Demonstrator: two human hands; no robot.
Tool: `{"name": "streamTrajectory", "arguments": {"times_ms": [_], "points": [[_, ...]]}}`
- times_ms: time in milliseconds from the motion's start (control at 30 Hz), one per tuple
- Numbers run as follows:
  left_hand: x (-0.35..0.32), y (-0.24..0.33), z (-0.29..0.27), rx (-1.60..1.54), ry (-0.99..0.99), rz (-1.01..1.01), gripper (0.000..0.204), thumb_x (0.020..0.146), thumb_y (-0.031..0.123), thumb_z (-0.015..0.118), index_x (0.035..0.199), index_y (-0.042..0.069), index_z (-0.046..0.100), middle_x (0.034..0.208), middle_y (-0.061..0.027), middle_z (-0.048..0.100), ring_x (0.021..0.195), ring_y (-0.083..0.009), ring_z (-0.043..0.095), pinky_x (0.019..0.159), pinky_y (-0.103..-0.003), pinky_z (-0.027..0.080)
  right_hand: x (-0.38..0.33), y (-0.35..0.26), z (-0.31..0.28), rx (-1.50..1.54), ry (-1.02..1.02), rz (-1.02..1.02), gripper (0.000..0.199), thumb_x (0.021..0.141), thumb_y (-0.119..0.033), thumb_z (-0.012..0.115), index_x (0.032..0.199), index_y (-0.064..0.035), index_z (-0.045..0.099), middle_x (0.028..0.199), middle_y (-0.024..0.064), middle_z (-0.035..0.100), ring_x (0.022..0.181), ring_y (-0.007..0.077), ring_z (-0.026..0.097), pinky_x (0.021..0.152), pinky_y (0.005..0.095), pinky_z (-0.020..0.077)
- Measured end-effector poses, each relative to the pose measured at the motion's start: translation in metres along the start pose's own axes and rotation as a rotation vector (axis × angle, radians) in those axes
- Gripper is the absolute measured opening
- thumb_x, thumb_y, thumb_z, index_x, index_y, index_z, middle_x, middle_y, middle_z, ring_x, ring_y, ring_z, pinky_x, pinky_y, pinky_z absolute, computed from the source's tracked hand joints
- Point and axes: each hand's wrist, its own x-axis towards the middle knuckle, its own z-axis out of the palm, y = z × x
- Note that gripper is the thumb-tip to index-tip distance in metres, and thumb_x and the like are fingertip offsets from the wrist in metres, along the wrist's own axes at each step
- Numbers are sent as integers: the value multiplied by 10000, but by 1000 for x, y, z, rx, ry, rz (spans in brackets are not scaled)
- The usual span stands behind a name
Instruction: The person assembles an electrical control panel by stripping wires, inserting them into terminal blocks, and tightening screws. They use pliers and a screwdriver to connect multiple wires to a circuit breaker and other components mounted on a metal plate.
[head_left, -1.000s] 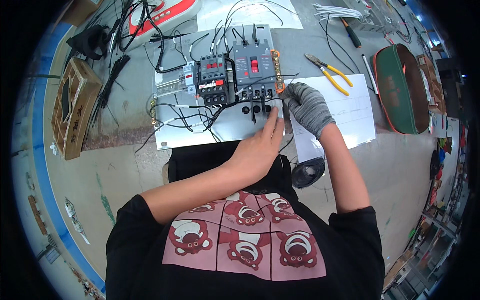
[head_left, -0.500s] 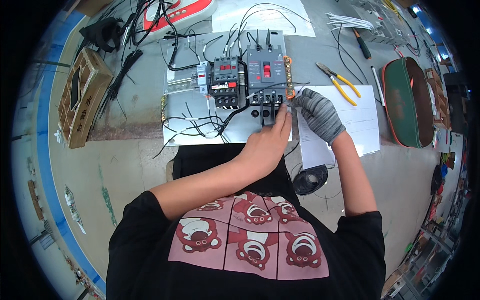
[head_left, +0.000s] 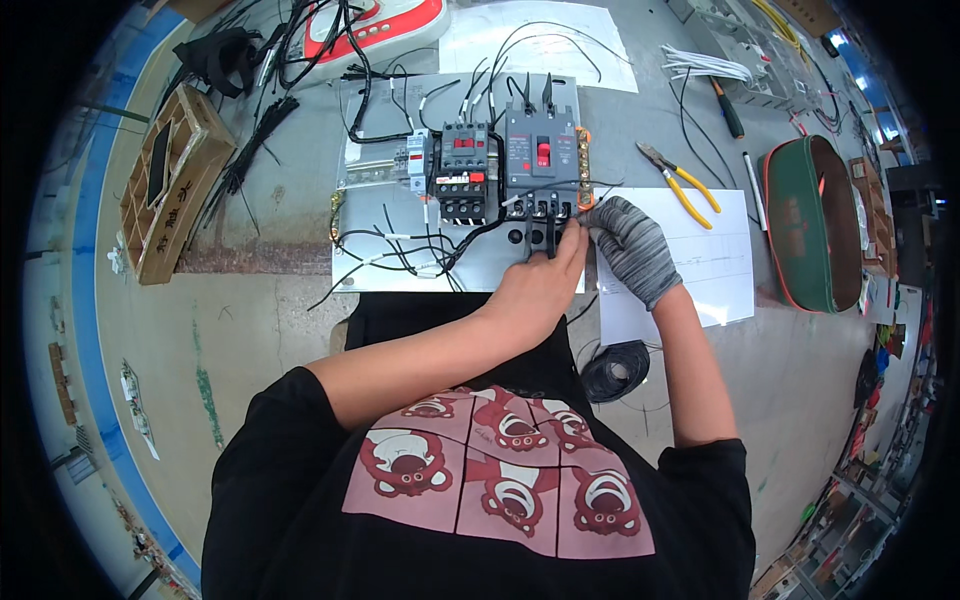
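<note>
A grey metal mounting plate (head_left: 400, 270) lies on the table and carries a grey moulded-case breaker (head_left: 540, 150), a black contactor (head_left: 465, 170) and several loose black wires (head_left: 395, 245). My bare left hand (head_left: 535, 290) reaches up to the breaker's lower terminals, its fingertips pinched on a thin black wire (head_left: 560, 228). My right hand (head_left: 632, 248), in a grey knit glove, meets it from the right, fingers curled on the same wire at the breaker's lower right corner.
White paper sheet (head_left: 700, 265) under my right wrist. Yellow-handled pliers (head_left: 680, 185), a screwdriver (head_left: 728, 112) and a pen (head_left: 752, 190) lie to the right, next to a green oval case (head_left: 800, 225). Black wire coil (head_left: 615, 370) near my body. Wooden crate (head_left: 165, 190) at left.
My left hand has slid up and right along the plate until its fingertips meet the gloved fingers under the breaker. The right hand has stayed at the breaker's corner.
</note>
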Motion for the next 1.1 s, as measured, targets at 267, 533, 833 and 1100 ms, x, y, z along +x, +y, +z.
{"name": "streamTrajectory", "arguments": {"times_ms": [267,533,833,1100], "points": [[-12,2,-7,-202,2,-12,598,756,64,636,1319,-59,477,1416,-176,433,907,-292,656,707,-382,572,8,1,-4,-93,-50,-74,188,859,-73,654,1041,-64,699,1009,122,673,926,318,642,838,376,528],[-62,-50,-98,243,320,46,288,732,98,672,1018,101,633,1008,-15,616,1038,-212,564,1003,-420,387,6,4,-2,-104,-22,-76,249,856,-79,666,1101,-83,709,1034,138,685,957,327,640,879,383,522],[-2,-74,-128,443,194,404,153,748,89,633,901,96,645,926,-7,580,1050,-173,547,1070,-400,367,6,-1,-3,-153,-75,11,326,808,7,649,1115,-86,705,1099,101,687,1018,291,643,934,360,523],[37,-86,-127,451,124,329,51,742,86,691,792,90,687,863,-19,629,1042,-195,560,1066,-393,360,2,16,5,-151,-25,-62,289,825,-17,655,1103,-82,705,1080,100,684,1003,295,641,929,367,521]]}}
